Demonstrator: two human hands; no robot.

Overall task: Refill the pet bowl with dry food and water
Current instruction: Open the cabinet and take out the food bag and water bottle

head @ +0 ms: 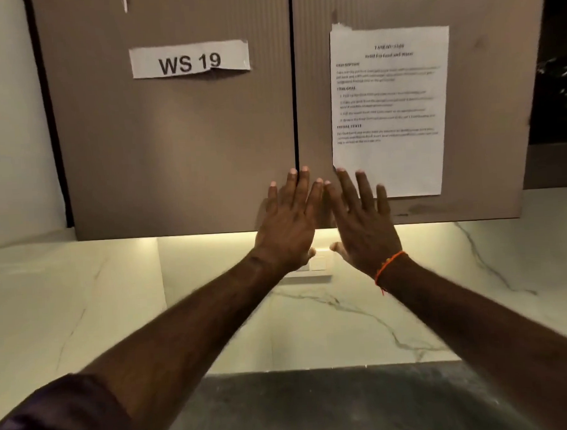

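No pet bowl, food or water shows anywhere from the head view; where the bowl is I cannot tell. What fills the scene instead is a brown wall cabinet (175, 138) with two closed doors. The person's left hand (289, 222) and right hand (362, 224) are both raised in front of the cabinet's lower edge, side by side near the seam between the doors, fingers straight and spread, holding nothing (whether the fingertips actually touch the doors is not clear). An orange thread bracelet (390, 267) circles the right wrist, and a dark sleeve (57, 416) covers the left upper arm.

On the cabinet's left door is a paper label (189, 59) reading "WS 19". On its right door hangs a printed sheet (389, 112), its text too blurred to read in full. Below the cabinet, a lit marble wall (344, 309) carries a white switch plate (313, 268), partly hidden behind the hands. Lower still lies a dark countertop (332, 404).
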